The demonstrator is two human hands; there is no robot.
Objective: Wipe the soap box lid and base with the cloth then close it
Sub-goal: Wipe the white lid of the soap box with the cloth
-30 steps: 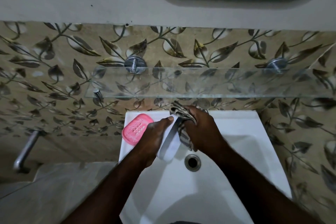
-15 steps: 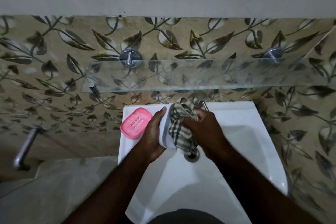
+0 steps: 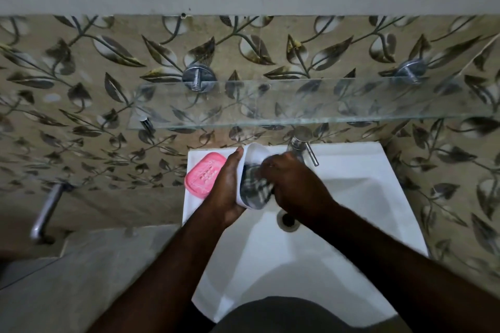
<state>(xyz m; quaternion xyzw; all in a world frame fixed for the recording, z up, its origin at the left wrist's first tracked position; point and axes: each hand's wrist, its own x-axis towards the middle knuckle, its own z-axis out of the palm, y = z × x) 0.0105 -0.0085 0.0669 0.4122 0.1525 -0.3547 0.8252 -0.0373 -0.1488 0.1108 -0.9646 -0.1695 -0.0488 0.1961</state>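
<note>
Centre frame, over sink point(image 3: 351, 155). Left hand point(image 3: 226, 189) cups white half point(image 3: 254, 153) of the soap box from outside, thumb and fingers curled round its wall. Right hand point(image 3: 295, 184) clutches cloth point(image 3: 255, 186), pressing it into the hollow; motion-blurred. Pink half point(image 3: 204, 174) lies on the sink's upper-left rim, just beside the left hand. Step, probably: wiping inside the white half. Next calls for swapping to the pink half, wiping it, then fitting both together.

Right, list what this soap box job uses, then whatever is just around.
In the job: white plastic soap box half, checked grey cloth, pink slotted soap box half, left hand, right hand.
Just around: chrome tap, clear glass shelf, white ceramic sink, metal wall bar.
</note>
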